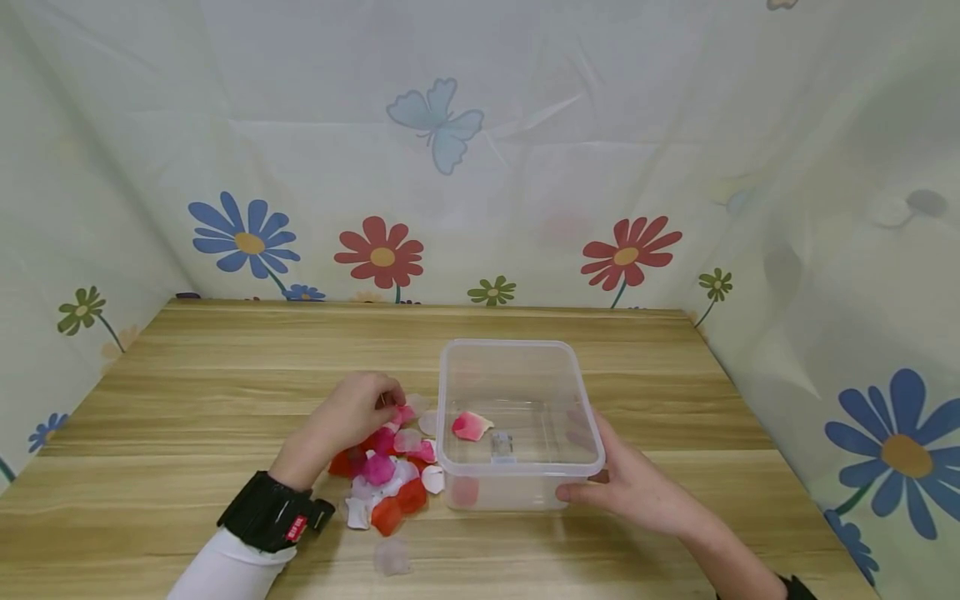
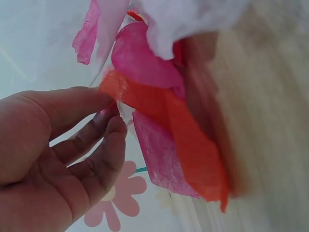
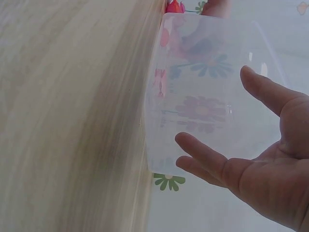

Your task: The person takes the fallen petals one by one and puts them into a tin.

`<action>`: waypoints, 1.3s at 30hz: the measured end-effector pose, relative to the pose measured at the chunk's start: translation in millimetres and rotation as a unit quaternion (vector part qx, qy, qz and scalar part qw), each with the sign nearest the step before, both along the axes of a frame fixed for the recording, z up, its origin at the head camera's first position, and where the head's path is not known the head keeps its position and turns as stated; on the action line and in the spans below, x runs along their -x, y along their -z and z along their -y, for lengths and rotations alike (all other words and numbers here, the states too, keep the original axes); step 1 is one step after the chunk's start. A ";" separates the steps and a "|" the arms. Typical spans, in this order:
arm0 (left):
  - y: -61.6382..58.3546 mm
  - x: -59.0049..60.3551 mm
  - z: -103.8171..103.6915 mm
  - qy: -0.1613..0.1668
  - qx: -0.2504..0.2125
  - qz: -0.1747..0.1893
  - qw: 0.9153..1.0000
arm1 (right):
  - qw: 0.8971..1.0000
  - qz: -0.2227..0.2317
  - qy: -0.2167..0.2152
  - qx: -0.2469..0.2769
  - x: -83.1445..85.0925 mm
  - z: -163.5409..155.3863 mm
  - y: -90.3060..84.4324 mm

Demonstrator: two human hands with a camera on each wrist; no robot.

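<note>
I count one pink petal [image 1: 471, 426] lying inside the clear plastic box [image 1: 517, 354], while the pile of petals [image 1: 390, 479] sits on the wooden table [image 1: 225, 375] just outside it, so I judge the sorting barely begun with nearly all left. My left hand [image 1: 352, 417] is down on the far edge of that pile, fingertips pinching a petal, the heap directly beneath and beside it. My right hand [image 1: 637, 483] rests with straight fingers against the box's near right corner, steadying it.
</note>
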State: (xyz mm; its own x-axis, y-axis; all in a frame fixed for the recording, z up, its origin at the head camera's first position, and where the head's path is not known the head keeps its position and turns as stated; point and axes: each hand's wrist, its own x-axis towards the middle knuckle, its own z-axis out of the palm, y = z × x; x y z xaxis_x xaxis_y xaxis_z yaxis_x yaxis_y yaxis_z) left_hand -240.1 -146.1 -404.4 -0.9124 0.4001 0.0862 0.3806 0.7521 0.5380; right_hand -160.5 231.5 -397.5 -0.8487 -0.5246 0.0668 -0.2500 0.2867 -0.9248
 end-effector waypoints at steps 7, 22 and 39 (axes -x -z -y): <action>-2.9 -1.0 -0.3 -0.009 -0.013 0.002 1.000 | 1.000 -0.001 -0.003 0.004 -0.4 -0.2 0.4; -14.9 -4.9 -1.7 -0.002 -0.081 -0.027 0.996 | 1.000 -0.001 -0.016 0.015 0.2 -0.1 -0.9; -40.8 -22.4 -16.9 -0.017 -0.161 -0.122 0.979 | 1.000 0.002 -0.004 0.002 -1.1 0.8 -0.8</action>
State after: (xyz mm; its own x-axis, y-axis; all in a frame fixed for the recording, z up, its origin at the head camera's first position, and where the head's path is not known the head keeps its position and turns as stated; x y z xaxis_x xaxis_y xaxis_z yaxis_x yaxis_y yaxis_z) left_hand -217.7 -129.2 -363.6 -0.8609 0.2858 0.4209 0.5056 0.5727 0.6453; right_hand -159.4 230.7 -396.8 -0.8451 -0.5306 0.0646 -0.2476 0.2814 -0.9271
